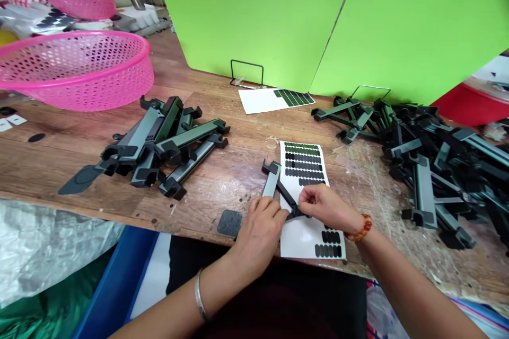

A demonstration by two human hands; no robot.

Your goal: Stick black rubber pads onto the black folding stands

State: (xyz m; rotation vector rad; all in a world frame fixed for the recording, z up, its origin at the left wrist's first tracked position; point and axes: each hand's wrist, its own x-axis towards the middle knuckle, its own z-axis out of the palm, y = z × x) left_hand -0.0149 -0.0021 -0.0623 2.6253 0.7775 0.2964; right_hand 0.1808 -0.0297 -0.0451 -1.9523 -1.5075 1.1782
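Note:
My left hand is closed around the near end of a grey and black folding stand part that lies on the wooden table. My right hand pinches the black hinged arm of the same part just to the right. Both hands rest over a white sticker sheet carrying rows of dark oval pads. A small dark pad lies by the table's front edge, left of my left hand.
A pile of finished stand parts lies left of centre; a larger heap fills the right. A pink basket stands at the far left. Another sticker sheet lies before green panels.

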